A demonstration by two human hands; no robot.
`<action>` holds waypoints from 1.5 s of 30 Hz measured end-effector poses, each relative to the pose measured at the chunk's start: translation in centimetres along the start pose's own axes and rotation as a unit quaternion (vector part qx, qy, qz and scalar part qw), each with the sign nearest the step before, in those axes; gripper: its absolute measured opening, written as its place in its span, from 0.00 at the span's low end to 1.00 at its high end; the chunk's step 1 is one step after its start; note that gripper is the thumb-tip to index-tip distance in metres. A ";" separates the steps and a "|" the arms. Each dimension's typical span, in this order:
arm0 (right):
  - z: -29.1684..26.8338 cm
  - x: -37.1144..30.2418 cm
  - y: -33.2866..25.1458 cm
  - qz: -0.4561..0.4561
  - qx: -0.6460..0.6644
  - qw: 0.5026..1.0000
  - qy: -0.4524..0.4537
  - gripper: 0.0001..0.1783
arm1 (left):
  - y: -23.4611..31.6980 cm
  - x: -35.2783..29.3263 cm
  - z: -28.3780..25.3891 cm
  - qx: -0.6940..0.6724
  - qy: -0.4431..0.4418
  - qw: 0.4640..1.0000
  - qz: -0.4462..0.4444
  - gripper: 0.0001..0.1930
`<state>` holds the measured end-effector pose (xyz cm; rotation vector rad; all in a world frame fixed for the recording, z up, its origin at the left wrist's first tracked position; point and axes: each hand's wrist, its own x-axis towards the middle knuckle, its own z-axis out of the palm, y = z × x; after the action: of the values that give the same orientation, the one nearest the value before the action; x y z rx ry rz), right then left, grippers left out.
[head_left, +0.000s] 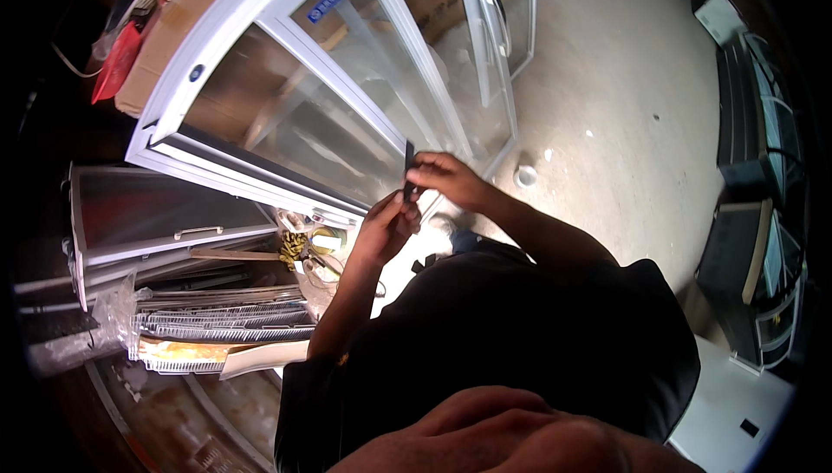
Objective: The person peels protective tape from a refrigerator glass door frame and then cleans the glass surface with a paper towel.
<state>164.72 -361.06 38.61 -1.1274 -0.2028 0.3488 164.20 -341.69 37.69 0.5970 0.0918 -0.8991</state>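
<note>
In front of my chest, my left hand (388, 225) and my right hand (445, 180) are both closed on a small, narrow dark strip (409, 156). The strip stands roughly upright, its upper end showing above my fingers. Its exact kind is not clear. My left fingers pinch the lower part, and my right thumb and fingers hold it higher up. Just beyond my hands is a large white-framed cabinet (251, 18) with glass panels and a blue sticker (326, 5) on the glass. A dark strip lines the frame edge (260, 169) nearest me.
On the left lie a framed dark panel with a handle (198, 232), stacked wire racks (230, 324) and clear plastic wrap (117, 313). Yellow-black cord (292, 249) lies near a roll of tape (328, 240). A white cup-like item (525, 176) is on the floor. Dark cabinets (737, 252) stand at right.
</note>
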 end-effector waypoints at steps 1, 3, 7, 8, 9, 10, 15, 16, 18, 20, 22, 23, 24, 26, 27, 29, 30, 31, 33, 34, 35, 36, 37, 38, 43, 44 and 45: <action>-0.8 -0.8 0.5 -0.006 0.001 0.998 0.060 0.07 | -0.1 0.4 0.7 0.147 0.006 0.989 0.007 0.13; -2.6 -2.4 1.6 0.000 0.014 0.984 0.177 0.07 | -0.5 1.5 0.1 0.330 0.045 0.943 0.018 0.11; -6.0 -5.7 2.0 0.034 -0.012 0.942 0.335 0.11 | 2.4 1.7 0.3 0.458 0.046 0.879 0.121 0.09; -7.3 -6.0 2.6 0.040 -0.029 0.935 0.352 0.12 | 3.8 1.5 0.3 0.474 0.053 0.867 0.146 0.09; -8.5 -6.1 3.1 0.038 -0.040 0.927 0.371 0.12 | 5.2 1.5 0.1 0.487 0.076 0.854 0.166 0.09; -9.2 -5.8 3.1 0.040 -0.036 0.921 0.386 0.14 | 6.6 1.0 0.0 0.487 0.090 0.844 0.205 0.08; -14.5 -3.2 4.7 0.021 0.024 0.916 0.400 0.14 | 14.1 2.2 1.4 0.631 0.173 0.688 0.315 0.07; -16.2 -2.5 5.1 0.022 0.036 0.915 0.401 0.14 | 15.5 3.2 1.9 0.643 0.197 0.653 0.348 0.07; -19.5 -1.4 5.2 0.016 0.059 0.912 0.405 0.14 | 18.7 4.8 4.6 0.728 0.217 0.529 0.379 0.08; -23.1 -0.3 5.3 0.010 0.069 0.908 0.413 0.13 | 21.1 7.1 6.7 0.771 0.253 0.411 0.415 0.08; -27.1 0.7 4.6 0.008 0.073 0.900 0.429 0.13 | 23.7 10.3 9.4 0.815 0.253 0.289 0.434 0.06; -29.5 1.4 5.1 0.001 0.076 0.898 0.434 0.13 | 25.0 12.1 10.6 0.829 0.258 0.239 0.434 0.06; -32.0 1.8 5.5 -0.006 0.066 0.893 0.446 0.13 | 26.5 14.3 11.7 0.842 0.260 0.190 0.434 0.06; -36.0 2.6 5.8 -0.003 0.073 0.886 0.458 0.13 | 30.0 17.9 13.5 0.871 0.232 0.072 0.427 0.07; -37.4 2.9 5.8 -0.001 0.087 0.876 0.475 0.13 | 30.9 19.4 14.8 0.869 0.256 0.044 0.421 0.08; -40.1 2.8 6.1 0.010 0.068 0.877 0.476 0.15 | 33.6 22.7 15.3 0.869 0.286 0.017 0.404 0.08; -41.5 3.0 6.7 0.002 0.054 0.875 0.480 0.15 | 35.5 23.9 14.4 0.876 0.276 0.050 0.392 0.11; -42.7 3.5 7.3 -0.008 0.046 0.872 0.488 0.15 | 37.0 25.3 13.4 0.883 0.296 0.041 0.362 0.12; -44.6 4.5 8.9 -0.030 0.028 0.866 0.499 0.14 | 38.2 27.5 12.1 0.882 0.315 0.004 0.351 0.15; -45.5 5.4 9.6 -0.031 0.036 0.858 0.511 0.14 | 38.4 28.3 11.8 0.875 0.313 -0.023 0.369 0.16; -46.2 6.4 10.2 -0.031 0.042 0.851 0.523 0.14 | 38.9 28.5 11.3 0.874 0.296 -0.018 0.384 0.17; -46.6 7.3 10.9 -0.031 0.048 0.844 0.534 0.14 | 39.4 28.5 11.0 0.869 0.330 0.010 0.368 0.19; -46.9 8.0 10.9 -0.022 0.069 0.844 0.532 0.12 | 39.0 28.5 11.0 0.870 0.335 0.022 0.361 0.19; -47.5 9.0 11.7 -0.021 0.090 0.839 0.535 0.12 | 38.4 28.9 11.6 0.871 0.338 0.033 0.356 0.19; -51.6 15.1 17.4 -0.004 0.009 0.839 0.545 0.11 | 38.7 28.9 11.5 0.875 0.297 0.104 0.367 0.18; -52.6 16.4 18.7 0.000 -0.064 0.833 0.549 0.10 | 38.8 29.1 11.6 0.872 0.310 0.106 0.365 0.18; -53.4 17.9 20.0 -0.014 -0.068 0.816 0.574 0.11 | 39.6 29.0 11.2 0.857 0.354 0.127 0.352 0.19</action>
<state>195.64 -391.84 -2.16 -1.2993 0.8428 -0.4215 210.61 -349.44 55.63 2.9437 -0.4976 0.9755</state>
